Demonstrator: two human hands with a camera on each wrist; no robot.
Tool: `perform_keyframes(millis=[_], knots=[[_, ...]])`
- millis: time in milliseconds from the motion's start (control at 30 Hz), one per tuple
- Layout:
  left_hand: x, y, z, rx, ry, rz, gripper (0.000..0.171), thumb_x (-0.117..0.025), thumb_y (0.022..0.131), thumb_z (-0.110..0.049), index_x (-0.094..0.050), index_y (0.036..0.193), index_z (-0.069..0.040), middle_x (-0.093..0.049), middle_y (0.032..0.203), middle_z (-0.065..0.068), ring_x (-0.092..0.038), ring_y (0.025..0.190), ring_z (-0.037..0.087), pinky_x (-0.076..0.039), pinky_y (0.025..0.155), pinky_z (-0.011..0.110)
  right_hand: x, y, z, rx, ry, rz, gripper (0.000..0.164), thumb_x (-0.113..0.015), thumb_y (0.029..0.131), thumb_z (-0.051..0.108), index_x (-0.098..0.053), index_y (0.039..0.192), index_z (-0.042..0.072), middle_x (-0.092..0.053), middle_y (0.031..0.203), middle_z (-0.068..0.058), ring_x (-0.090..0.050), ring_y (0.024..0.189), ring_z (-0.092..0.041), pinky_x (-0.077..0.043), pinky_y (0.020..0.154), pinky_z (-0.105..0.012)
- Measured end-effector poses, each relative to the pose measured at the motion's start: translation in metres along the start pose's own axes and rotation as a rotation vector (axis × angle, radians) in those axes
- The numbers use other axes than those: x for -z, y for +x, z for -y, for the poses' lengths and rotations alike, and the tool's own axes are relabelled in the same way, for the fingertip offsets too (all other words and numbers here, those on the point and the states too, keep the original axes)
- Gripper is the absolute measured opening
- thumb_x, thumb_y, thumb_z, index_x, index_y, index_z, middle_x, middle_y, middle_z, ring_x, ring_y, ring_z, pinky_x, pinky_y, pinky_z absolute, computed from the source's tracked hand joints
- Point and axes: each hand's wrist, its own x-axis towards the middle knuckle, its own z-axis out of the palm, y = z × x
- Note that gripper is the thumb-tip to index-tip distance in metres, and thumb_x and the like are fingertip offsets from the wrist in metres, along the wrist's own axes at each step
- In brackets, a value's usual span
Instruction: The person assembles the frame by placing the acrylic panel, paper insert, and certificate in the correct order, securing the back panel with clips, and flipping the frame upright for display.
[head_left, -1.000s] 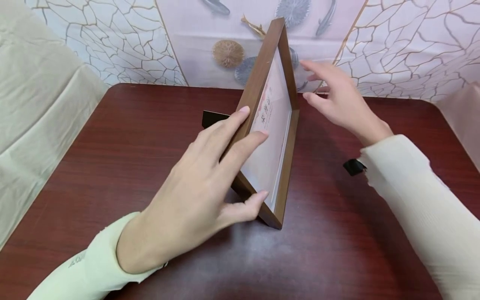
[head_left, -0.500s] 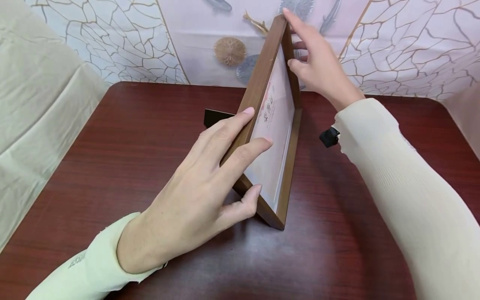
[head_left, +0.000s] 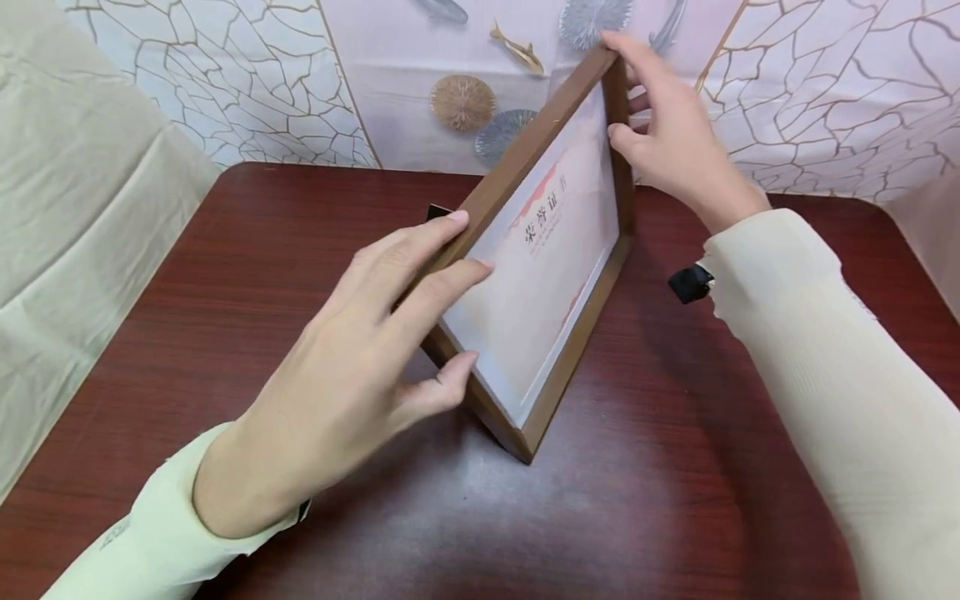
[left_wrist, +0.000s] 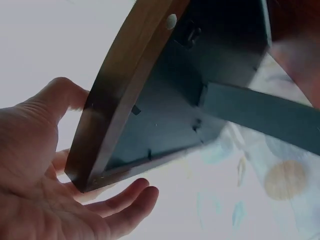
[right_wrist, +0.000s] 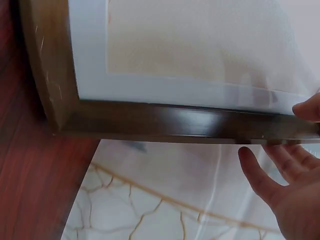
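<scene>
A brown wooden picture frame (head_left: 532, 142) stands tilted on the table, with a pale certificate (head_left: 562, 275) bearing dark characters behind its front. My left hand (head_left: 352, 350) holds the near upper corner, thumb at the side bar and fingers over the top bar. At the far end, my right hand (head_left: 675, 150) holds the side bar near its upper corner, thumb in front and index finger at the tip. The left wrist view shows the dark backing (left_wrist: 175, 105) and its stand leg (left_wrist: 260, 112) sticking out. Some right fingers are hidden behind the frame in the head view.
A dark red wooden table (head_left: 247, 275) lies under the frame. Patterned cloth (head_left: 262, 83) hangs along the back, and a plain pale cloth (head_left: 82, 208) drapes at the left. A black strap end (head_left: 690, 283) sticks out from my right sleeve.
My right hand has come from beside the frame to its far upper corner. The frame has turned so its front shows more, its near end shifting left with my left hand.
</scene>
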Motion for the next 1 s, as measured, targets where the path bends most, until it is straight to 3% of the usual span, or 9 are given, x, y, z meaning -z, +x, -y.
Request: perform_keyframes(millis=[167, 367, 500, 600, 833, 1000], knots=[[0.026, 0.012, -0.005, 0.027, 0.030, -0.019, 0.079, -0.081, 0.082, -0.015, -0.051, 0.155, -0.022, -0.039, 0.168, 0.001, -0.043, 0.149, 0.029, -0.038, 0.122, 0.045, 0.012, -0.019, -0.011, -0.003, -0.060, -0.045, 0.078, -0.055, 0.098, 0.001, -0.031, 0.165, 0.032, -0.055, 0.145, -0.016, -0.055, 0.108, -0.019, -0.047, 0.084, -0.016], [0.049, 0.029, -0.009, 0.078, 0.097, -0.011, 0.066, -0.082, 0.085, -0.001, -0.056, 0.145, 0.000, -0.050, 0.154, 0.022, -0.049, 0.137, 0.044, -0.040, 0.118, 0.048, 0.025, -0.041, -0.020, -0.009, -0.133, -0.085, 0.079, -0.053, 0.098, -0.003, -0.030, 0.166, 0.028, -0.053, 0.148, -0.018, -0.058, 0.112, -0.033, -0.037, 0.077, -0.011], [0.045, 0.029, 0.005, 0.097, 0.103, -0.081, 0.071, -0.084, 0.082, 0.007, -0.055, 0.146, -0.002, -0.050, 0.155, 0.020, -0.051, 0.133, 0.044, -0.043, 0.112, 0.048, 0.033, -0.056, -0.021, -0.029, -0.168, -0.101, 0.079, -0.054, 0.098, -0.002, -0.028, 0.167, 0.027, -0.053, 0.147, -0.021, -0.058, 0.114, -0.038, -0.035, 0.078, -0.012], [0.040, 0.029, 0.015, 0.115, 0.109, -0.136, 0.074, -0.084, 0.081, 0.009, -0.055, 0.147, -0.005, -0.051, 0.156, 0.016, -0.053, 0.131, 0.042, -0.044, 0.109, 0.048, 0.037, -0.067, -0.020, -0.057, -0.175, -0.115, 0.079, -0.055, 0.098, -0.001, -0.028, 0.167, 0.026, -0.050, 0.150, -0.020, -0.056, 0.115, -0.040, -0.038, 0.087, -0.019], [0.029, 0.030, 0.037, 0.177, 0.140, -0.179, 0.068, -0.079, 0.088, 0.005, -0.053, 0.151, -0.004, -0.050, 0.158, 0.014, -0.053, 0.114, 0.044, -0.044, 0.099, 0.049, 0.041, -0.095, -0.012, -0.051, -0.198, -0.175, 0.082, -0.055, 0.093, -0.007, -0.030, 0.166, 0.019, -0.045, 0.159, -0.021, -0.054, 0.112, -0.046, -0.039, 0.098, -0.051], [0.023, 0.036, 0.051, 0.201, 0.124, -0.146, 0.067, -0.073, 0.094, 0.004, -0.047, 0.155, -0.003, -0.043, 0.163, 0.016, -0.059, 0.124, 0.036, -0.051, 0.104, 0.042, 0.039, -0.114, -0.003, -0.044, -0.214, -0.236, 0.084, -0.056, 0.090, -0.012, -0.032, 0.165, 0.017, -0.048, 0.146, -0.033, -0.050, 0.108, -0.044, -0.036, 0.093, -0.060]])
